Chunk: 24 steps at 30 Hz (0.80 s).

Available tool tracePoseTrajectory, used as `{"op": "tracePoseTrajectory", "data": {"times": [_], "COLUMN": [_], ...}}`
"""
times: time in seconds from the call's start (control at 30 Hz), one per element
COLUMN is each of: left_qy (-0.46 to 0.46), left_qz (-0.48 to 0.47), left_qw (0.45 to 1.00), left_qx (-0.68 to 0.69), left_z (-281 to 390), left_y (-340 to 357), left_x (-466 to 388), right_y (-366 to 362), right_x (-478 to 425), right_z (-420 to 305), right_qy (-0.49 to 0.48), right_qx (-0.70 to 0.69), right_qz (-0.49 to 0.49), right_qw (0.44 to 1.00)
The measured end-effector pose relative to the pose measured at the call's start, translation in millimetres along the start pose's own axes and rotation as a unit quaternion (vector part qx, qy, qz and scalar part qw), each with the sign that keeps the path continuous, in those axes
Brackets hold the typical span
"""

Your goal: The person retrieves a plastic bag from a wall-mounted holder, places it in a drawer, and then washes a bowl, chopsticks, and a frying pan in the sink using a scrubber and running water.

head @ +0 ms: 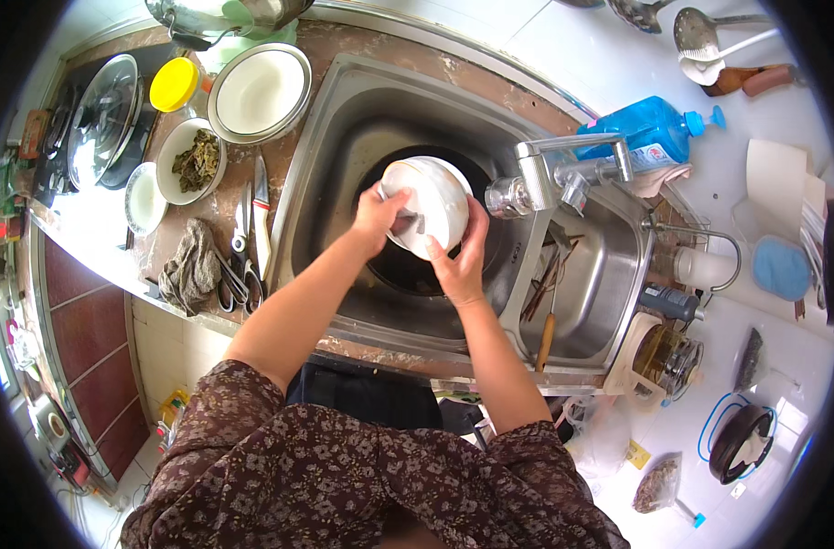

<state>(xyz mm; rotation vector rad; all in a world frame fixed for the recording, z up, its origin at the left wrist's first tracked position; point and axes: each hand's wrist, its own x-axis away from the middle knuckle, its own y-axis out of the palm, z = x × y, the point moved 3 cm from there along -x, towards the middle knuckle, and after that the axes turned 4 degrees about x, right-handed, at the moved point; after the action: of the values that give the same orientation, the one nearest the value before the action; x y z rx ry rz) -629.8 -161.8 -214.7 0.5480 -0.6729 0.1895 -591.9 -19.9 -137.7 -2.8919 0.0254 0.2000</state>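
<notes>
Above the large basin of the stainless steel sink (321,254), I hold a tilted white bowl (427,185) between both hands. My left hand (379,219) grips its left rim, thumb on the inside. My right hand (461,267) supports it from the lower right, fingers wrapped around the outside. A second white rim shows behind the bowl, so it may be more than one. Below lies a round black pan (383,271) in the basin, partly covered by the bowl and my hands. The chrome faucet (537,175) is just right of the bowl.
Left on the counter are stacked white bowls (259,89), a bowl of dark leafy food (197,161), a knife (261,213), scissors (239,264) and a grey rag (194,267). Chopsticks (551,274) lie in the small basin. A blue soap bottle (643,134) stands behind the faucet.
</notes>
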Motion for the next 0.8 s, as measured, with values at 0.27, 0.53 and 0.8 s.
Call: {"op": "tracePoseTrajectory", "data": {"times": [0.27, 0.53, 0.8], "left_qy": [0.406, -0.078, 0.018], "left_qz": [-0.207, -0.028, 0.009], "left_qw": [0.723, 0.981, 0.971], "left_qx": [-0.519, -0.175, -0.240], "left_z": [51, -12, -18], "left_y": [50, 7, 13], "left_x": [33, 10, 30], "right_y": [-13, -13, -38], "right_x": [-9, 6, 30], "right_z": [0, 2, 11], "right_qy": [0.171, 0.086, 0.153], "right_qx": [0.162, 0.124, 0.113], "right_qz": [-0.043, 0.226, 0.338], "right_qw": [0.971, 0.962, 0.922]}}
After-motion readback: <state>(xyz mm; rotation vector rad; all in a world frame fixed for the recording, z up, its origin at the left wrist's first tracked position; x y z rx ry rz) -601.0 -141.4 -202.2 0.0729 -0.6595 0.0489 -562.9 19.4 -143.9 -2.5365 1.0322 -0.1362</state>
